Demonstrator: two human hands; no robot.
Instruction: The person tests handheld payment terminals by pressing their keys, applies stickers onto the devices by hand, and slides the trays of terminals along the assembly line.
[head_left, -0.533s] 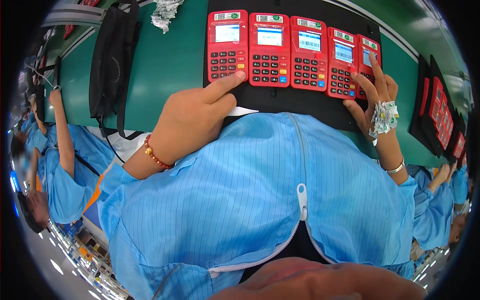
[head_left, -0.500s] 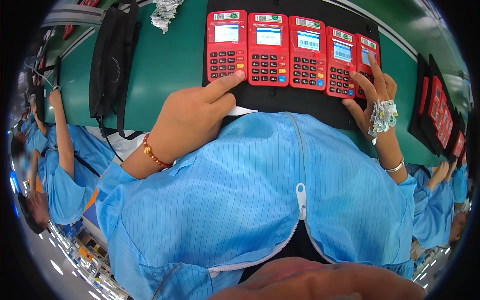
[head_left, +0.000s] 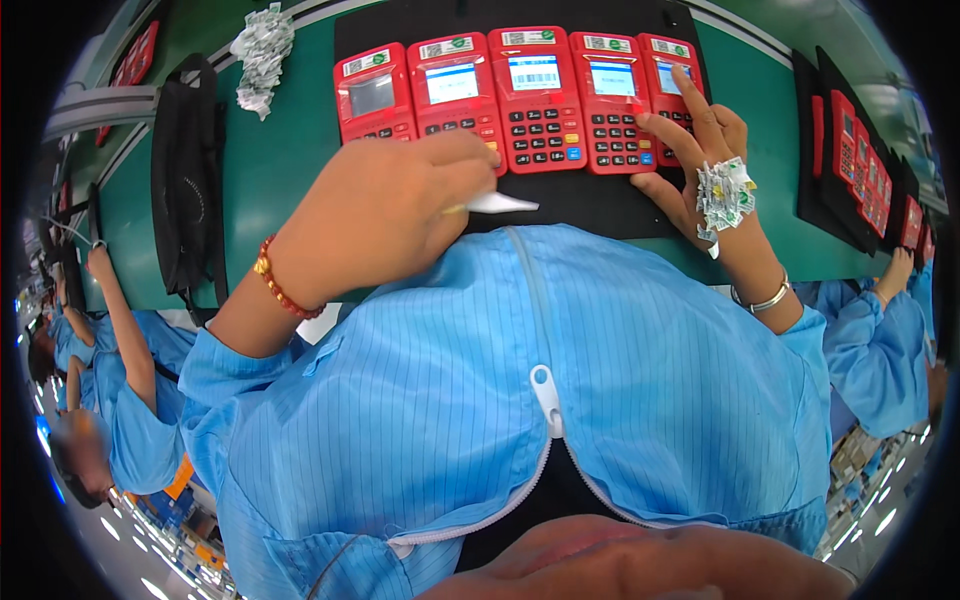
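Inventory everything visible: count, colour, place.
Keypad terminals: five, red, on mat
Mat: one, black, under terminals
Table: one, green, under mat
Bag: one, black, left
Label clumps: two, whitish, upper left, right hand
Slip: one, white, below terminals
Other terminals: several, red, far right, upper left
Rail: one, grey, upper left
Co-workers: several, blue clothing, both sides
Jacket: one, blue, centre
Bracelets: two, reddish left, silver right
Left hand: one, over leftmost terminals
Right hand: one, at rightmost terminals

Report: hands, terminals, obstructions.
Left hand over two leftmost keypads, partly hiding them. Right hand, fingers spread, at two rightmost terminals. Five red terminals in row; leftmost screen dark.
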